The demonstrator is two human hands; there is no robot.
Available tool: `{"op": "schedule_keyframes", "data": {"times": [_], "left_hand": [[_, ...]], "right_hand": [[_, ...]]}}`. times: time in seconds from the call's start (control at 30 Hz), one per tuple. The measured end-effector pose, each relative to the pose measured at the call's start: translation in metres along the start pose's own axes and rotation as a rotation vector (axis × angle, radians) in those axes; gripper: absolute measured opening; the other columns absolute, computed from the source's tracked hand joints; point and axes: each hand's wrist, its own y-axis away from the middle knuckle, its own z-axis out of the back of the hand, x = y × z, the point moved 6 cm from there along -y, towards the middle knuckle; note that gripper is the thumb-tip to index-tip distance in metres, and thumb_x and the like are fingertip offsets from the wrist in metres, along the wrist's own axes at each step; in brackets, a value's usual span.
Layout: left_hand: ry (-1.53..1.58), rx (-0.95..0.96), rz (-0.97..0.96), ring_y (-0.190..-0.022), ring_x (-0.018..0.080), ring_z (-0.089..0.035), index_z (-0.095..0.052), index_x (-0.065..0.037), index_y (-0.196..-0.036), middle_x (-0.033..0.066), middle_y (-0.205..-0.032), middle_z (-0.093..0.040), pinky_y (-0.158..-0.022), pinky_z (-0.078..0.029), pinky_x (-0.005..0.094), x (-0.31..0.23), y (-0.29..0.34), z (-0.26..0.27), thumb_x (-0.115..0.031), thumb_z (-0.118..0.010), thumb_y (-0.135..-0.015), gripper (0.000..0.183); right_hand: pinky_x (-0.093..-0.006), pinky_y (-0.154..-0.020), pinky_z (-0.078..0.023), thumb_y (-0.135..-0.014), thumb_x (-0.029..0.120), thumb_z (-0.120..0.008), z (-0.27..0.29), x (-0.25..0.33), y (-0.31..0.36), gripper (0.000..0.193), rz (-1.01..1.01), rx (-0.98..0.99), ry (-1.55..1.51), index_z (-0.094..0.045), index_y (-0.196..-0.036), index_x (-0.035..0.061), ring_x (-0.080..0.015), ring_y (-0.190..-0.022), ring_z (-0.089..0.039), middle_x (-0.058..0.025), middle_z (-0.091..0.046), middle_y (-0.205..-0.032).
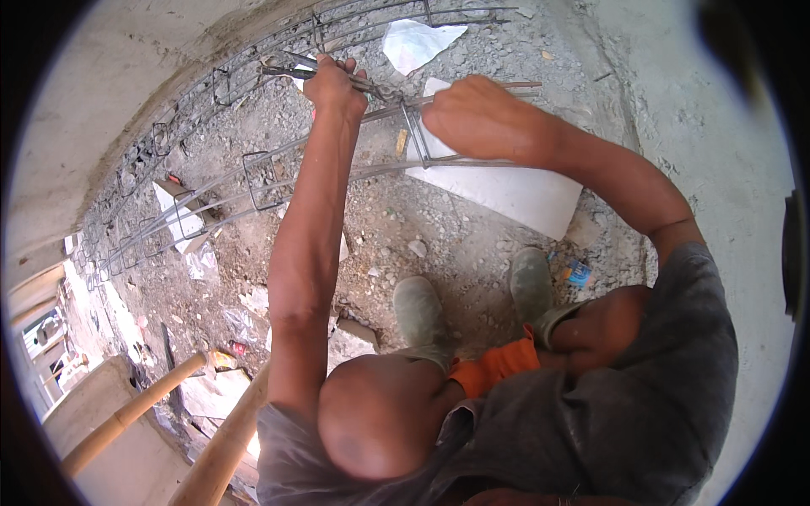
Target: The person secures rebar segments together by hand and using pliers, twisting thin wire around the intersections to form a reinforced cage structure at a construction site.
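Note:
My left hand (335,87) is closed round the handles of a pair of pincers (368,86), whose jaws point right. Their tip lies close to a square stirrup (413,128) on a long steel rebar cage (291,145). My right hand (475,116) is closed just right of that stirrup, over the long bars. Its fingers are turned away, so what they hold is hidden. Below the bars, a white board (515,196) lies on the rubble.
A second rebar cage (354,18) runs along the wall at the far side. A white broken piece (419,44) lies beside it. Two bamboo poles (135,413) slant in at the lower left. My boots (419,310) stand on gravelly ground. A concrete wall (717,143) rises at right.

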Motion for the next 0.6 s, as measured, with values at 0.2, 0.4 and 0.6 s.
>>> {"op": "schedule_keyframes", "data": {"times": [0.2, 0.4, 0.6], "left_hand": [[-0.306, 0.113, -0.028, -0.083, 0.0208, -0.06, -0.045, -0.003, -0.117, 0.0103, -0.095, -0.056, -0.071, -0.05, 0.0444, -0.01, -0.009, -0.035, -0.027, -0.047, -0.103, 0.027], [-0.596, 0.498, 0.015, -0.087, 0.0208, -0.061, -0.051, -0.004, -0.117, 0.0102, -0.097, -0.06, -0.071, -0.051, 0.0413, -0.008, 0.002, -0.087, -0.024, -0.049, -0.102, 0.025], [-0.612, 0.832, 0.123, -0.092, 0.0208, -0.063, -0.056, -0.004, -0.117, 0.01, -0.099, -0.064, -0.072, -0.052, 0.0381, -0.003, 0.022, -0.107, -0.022, -0.05, -0.101, 0.025]], "right_hand": [[-0.0508, -0.068, -0.053, -0.083, 0.002, -0.057, -0.041, 0.059, 0.046, 0.039, -0.087, 0.24, -0.402, -0.056, -0.121, -0.0075, -0.0388, -0.078, -0.068, -0.0204, -0.069, -0.083], [-0.0375, -0.066, -0.052, -0.085, 0.014, -0.064, 0.017, -0.023, 0.03, 0.035, -0.055, 0.515, -0.48, -0.064, -0.118, 0.0017, -0.025, -0.074, -0.069, -0.0145, -0.069, -0.086], [-0.048, -0.093, -0.044, -0.092, 0.031, -0.064, 0.038, -0.116, -0.019, 0.045, -0.401, -0.281, -1.114, -0.056, -0.128, 0.0051, -0.0268, -0.107, -0.06, -0.015, -0.062, -0.117]]}}
